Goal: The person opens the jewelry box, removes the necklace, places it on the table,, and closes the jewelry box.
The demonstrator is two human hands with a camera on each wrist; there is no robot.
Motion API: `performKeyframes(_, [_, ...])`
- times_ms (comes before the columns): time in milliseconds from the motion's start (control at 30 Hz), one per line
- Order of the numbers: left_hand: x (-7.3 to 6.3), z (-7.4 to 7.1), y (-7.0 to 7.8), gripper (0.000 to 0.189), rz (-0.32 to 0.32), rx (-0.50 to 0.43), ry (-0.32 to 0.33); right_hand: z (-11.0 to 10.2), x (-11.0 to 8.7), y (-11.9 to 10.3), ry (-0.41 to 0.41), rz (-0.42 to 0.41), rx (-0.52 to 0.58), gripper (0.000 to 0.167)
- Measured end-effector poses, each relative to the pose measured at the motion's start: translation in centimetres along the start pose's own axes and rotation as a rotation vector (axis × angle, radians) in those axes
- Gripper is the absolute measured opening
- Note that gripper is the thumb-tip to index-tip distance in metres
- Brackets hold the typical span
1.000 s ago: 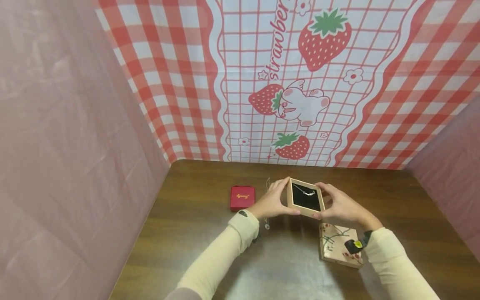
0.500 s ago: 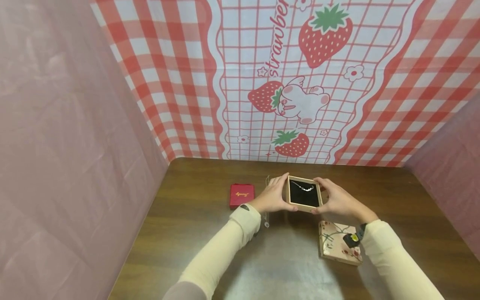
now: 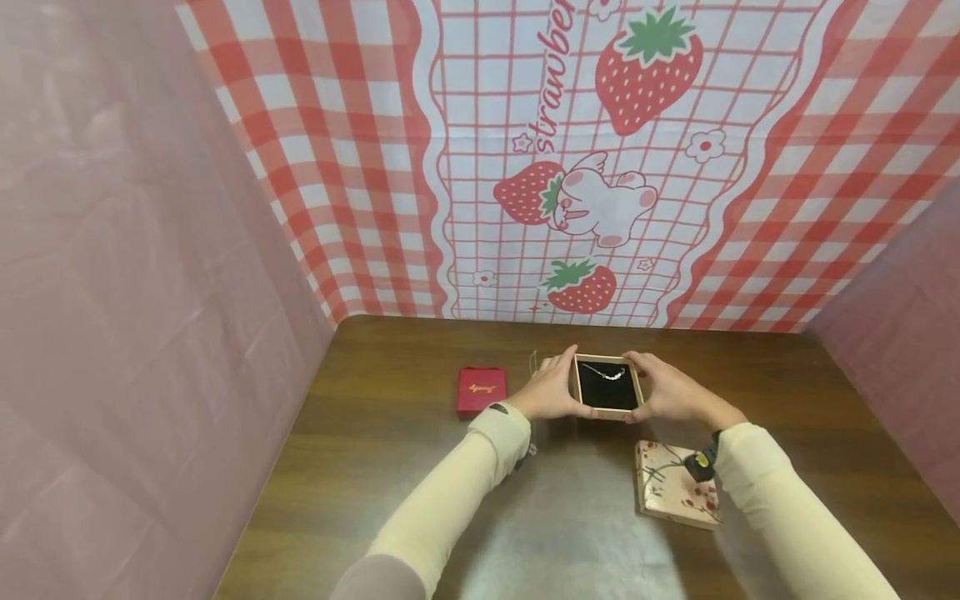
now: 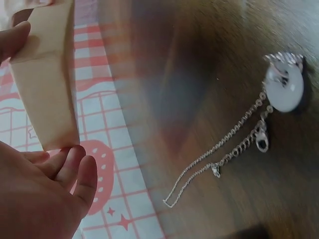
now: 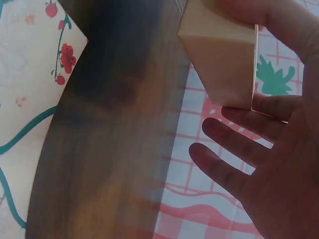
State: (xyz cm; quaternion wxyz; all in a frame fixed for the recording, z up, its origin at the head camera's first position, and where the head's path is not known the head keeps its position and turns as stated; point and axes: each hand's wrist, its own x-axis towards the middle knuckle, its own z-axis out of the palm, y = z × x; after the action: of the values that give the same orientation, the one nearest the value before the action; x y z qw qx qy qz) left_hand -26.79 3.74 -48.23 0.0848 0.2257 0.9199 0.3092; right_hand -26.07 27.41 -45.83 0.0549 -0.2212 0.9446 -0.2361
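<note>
Both hands hold up a shallow beige jewelry box (image 3: 613, 414), which shows no lid and a black pad inside. A silver chain with a row of small bright pieces (image 3: 612, 376) lies across the pad. My left hand (image 3: 551, 393) grips the box's left side between thumb and fingers. On the opposite side, my right hand (image 3: 670, 392) pinches it the same way, some fingers extended in the right wrist view. The box's plain outer wall (image 4: 47, 84) stands off the table in the left wrist view. Beneath the left wrist lies a silver necklace with a round white pendant (image 4: 285, 89).
A small red box (image 3: 482, 392) with gold lettering sits left of the left hand. A flower-printed square box lid or box (image 3: 667, 492) rests by the right wrist. The brown wooden table (image 3: 360, 467) meets a strawberry-print cloth (image 3: 472, 242) behind and pink curtains at the sides.
The jewelry box has turned from a slanted pose to a straighter one and shifted slightly left. The left forearm has moved right, covering more of the necklace on the table.
</note>
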Motion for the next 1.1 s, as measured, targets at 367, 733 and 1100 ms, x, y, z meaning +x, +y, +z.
performKeyframes(367, [1.3,0.8,-0.3,0.110,-0.061,-0.037,-0.029,1.4,1.2,2.0,-0.036,0.027,0.041,0.103])
performKeyframes(733, [1.9,2.7,-1.5,0.107,-0.102,-0.041,-0.062,2.7,1.5,3.2,-0.068,0.035,0.033,0.099])
performKeyframes(1100, [1.9,3.8,-1.1,0.106,-0.113,0.037,-0.071,3.4,0.7,3.6,-0.101,0.038,0.020,0.098])
